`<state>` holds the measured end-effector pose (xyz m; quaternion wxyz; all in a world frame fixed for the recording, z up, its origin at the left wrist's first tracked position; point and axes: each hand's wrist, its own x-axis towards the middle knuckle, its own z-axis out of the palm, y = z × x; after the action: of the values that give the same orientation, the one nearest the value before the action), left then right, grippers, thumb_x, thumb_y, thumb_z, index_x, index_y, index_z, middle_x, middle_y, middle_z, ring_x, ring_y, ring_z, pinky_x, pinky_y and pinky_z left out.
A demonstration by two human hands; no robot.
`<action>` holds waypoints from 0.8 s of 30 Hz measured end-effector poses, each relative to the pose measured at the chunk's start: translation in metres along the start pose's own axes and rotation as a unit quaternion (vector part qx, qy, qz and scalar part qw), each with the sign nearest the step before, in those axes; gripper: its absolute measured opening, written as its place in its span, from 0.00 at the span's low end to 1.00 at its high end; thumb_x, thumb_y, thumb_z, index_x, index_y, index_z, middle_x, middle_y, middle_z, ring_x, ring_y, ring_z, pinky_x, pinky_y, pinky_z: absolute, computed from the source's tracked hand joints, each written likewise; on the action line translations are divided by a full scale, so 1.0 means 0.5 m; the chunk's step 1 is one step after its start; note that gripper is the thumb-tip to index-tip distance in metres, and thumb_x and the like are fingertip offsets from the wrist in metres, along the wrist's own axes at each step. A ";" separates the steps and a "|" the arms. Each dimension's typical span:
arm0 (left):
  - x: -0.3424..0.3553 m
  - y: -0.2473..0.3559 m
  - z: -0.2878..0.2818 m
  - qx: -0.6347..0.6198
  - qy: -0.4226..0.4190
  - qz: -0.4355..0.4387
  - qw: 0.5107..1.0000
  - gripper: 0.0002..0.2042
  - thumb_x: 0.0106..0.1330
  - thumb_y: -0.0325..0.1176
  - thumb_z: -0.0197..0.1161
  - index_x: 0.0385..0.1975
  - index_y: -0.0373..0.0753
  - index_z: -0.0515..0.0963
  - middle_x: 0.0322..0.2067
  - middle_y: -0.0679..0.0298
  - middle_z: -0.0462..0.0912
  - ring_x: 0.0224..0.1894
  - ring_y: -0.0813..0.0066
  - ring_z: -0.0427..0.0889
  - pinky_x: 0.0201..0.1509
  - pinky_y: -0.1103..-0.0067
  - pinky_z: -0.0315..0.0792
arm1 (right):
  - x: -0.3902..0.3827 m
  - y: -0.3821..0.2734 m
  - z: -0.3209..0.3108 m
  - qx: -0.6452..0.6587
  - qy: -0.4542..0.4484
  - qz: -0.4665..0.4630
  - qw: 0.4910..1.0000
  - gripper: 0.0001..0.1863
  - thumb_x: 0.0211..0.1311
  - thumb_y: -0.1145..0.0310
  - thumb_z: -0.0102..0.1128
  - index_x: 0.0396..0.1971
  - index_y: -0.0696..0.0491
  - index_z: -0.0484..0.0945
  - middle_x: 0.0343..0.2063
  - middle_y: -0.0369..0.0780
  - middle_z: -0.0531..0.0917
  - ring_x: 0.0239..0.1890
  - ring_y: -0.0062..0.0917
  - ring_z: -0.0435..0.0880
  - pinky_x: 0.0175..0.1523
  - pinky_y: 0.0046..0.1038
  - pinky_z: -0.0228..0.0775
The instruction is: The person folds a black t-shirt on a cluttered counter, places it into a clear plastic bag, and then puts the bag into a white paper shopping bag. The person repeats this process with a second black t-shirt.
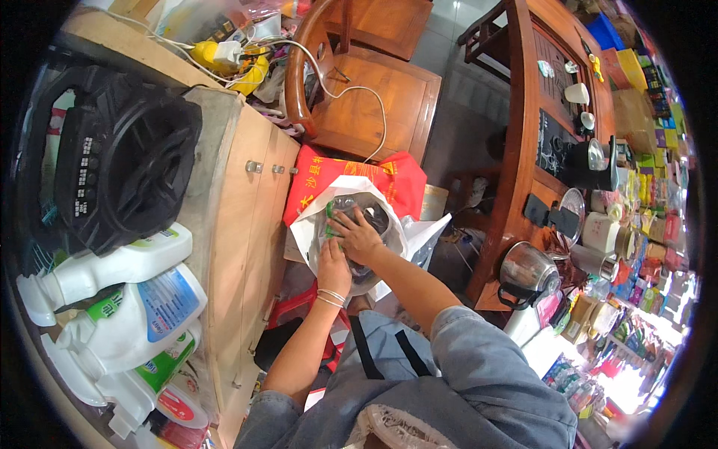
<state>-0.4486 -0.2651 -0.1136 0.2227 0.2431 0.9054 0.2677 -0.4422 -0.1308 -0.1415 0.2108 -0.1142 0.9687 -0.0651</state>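
A white bag (307, 232) stands open before me, holding a grey plastic wrapping and dark items (374, 221) that I cannot make out, with a small green piece among them. My right hand (359, 238) lies on these contents with its fingers spread. Just below and left of it, my left hand (333, 266) reaches into the bag, fingers pressed together at the green piece; what they hold, if anything, is hidden. Behind the white bag lies a red bag (396, 176) with yellow lettering.
A wooden cabinet (239, 209) on the left carries several white bottles (168, 303) and a black case (131, 165). Beyond the bags is a wooden chair (381, 97) with a cable. A wooden tea table (516, 187) with a kettle (531, 266) stands right, before stacked goods.
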 end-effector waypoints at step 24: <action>0.177 0.009 -0.082 -0.204 0.236 -0.039 0.949 0.12 0.60 0.34 0.64 0.39 0.35 0.78 0.31 0.54 0.81 0.33 0.64 0.79 0.39 0.71 0.72 | 0.038 0.103 -0.179 0.416 0.176 0.167 0.877 0.15 0.55 0.68 0.61 0.44 0.50 0.78 0.41 0.44 0.76 0.42 0.41 0.78 0.45 0.38 0.71</action>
<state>-0.5384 -0.2276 -0.1041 0.0577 0.0870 0.8669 0.4874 -0.5071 -0.0790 -0.0771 0.0729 0.1605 0.8781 -0.4449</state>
